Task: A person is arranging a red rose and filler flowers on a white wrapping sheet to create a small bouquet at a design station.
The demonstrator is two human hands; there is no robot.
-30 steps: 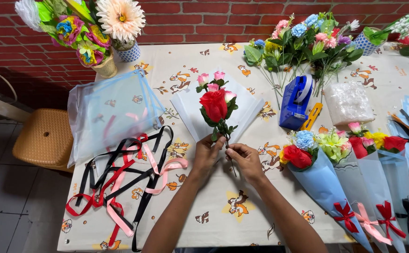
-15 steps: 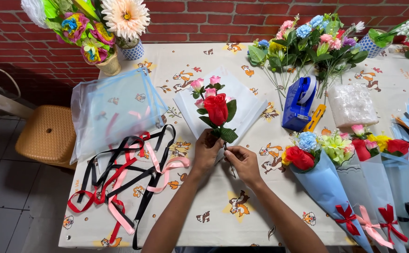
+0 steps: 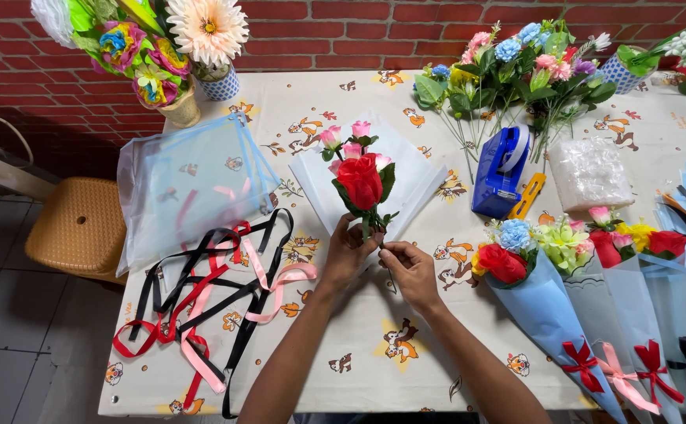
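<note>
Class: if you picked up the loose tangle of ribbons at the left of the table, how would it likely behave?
The ribbons look thin and lie in slack loops, so probably floppy and light. They cross each other, so lifting one would likely drag others along.

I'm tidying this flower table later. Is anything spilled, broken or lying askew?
Nothing looks spilled or broken. The only untidy spot is the ribbons, a loose tangle whose ends hang over the table edge. The left hand holds the small flower bunch upright.

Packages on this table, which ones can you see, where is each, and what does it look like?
Clear plastic bag of pale blue sheets: left of the hands, flat, square.
Clear bag of white filling: right, beside the blue tape dispenser, puffy, rectangular.
No labels, signs or screens in view.
</note>
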